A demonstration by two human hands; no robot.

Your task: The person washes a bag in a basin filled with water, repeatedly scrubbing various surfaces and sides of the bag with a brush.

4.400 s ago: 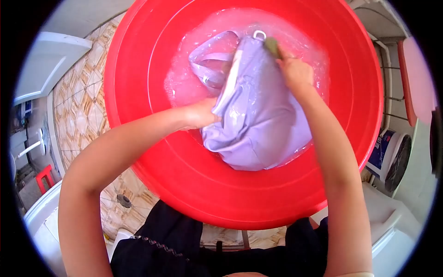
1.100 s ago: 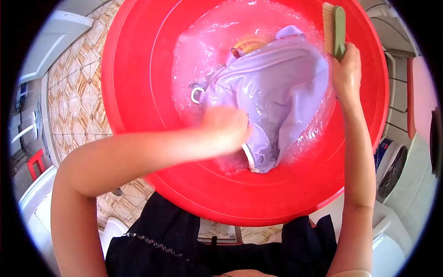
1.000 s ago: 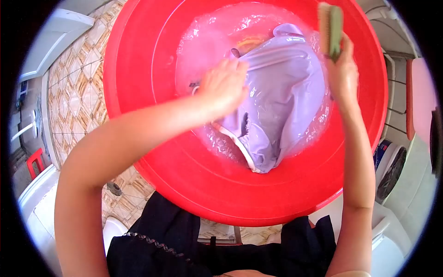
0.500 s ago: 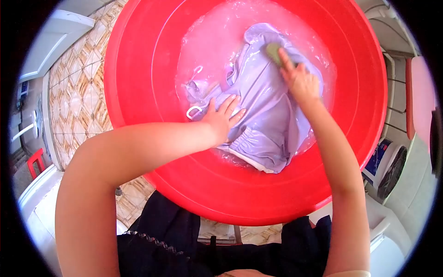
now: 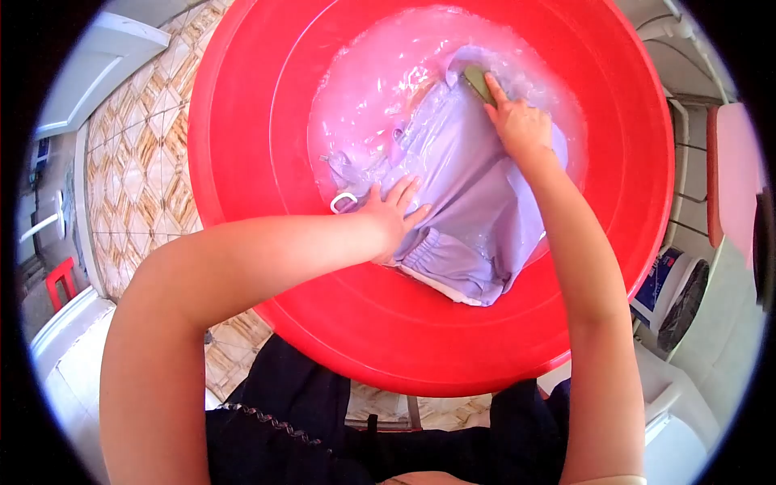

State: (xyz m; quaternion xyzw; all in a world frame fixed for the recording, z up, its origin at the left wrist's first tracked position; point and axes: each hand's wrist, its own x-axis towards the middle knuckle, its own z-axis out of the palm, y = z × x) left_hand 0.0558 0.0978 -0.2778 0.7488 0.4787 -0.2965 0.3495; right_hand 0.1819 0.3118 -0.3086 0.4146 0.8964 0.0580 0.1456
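A wet lavender garment (image 5: pixel 465 178) with a gathered band and pale edging lies spread in shallow sudsy water inside a large red basin (image 5: pixel 420 343). My left hand (image 5: pixel 392 220) rests on the garment's left side with its fingers spread, beside a white loop (image 5: pixel 344 202). At the garment's far end, my right hand (image 5: pixel 521 128) grips a green scrub brush (image 5: pixel 478 84), forefinger stretched along its back. The brush's underside, against the cloth, is hidden.
Patterned tiles (image 5: pixel 137 162) cover the floor left of the basin. A white-and-blue bucket (image 5: pixel 667 287) with a dark top stands at the right, near a pipe (image 5: pixel 677 174). A red stool-like piece (image 5: pixel 61 283) shows far left.
My right hand and the brush have shifted slightly up and left over the garment. My left hand stays on the cloth. The garment's far end sits lower in the water.
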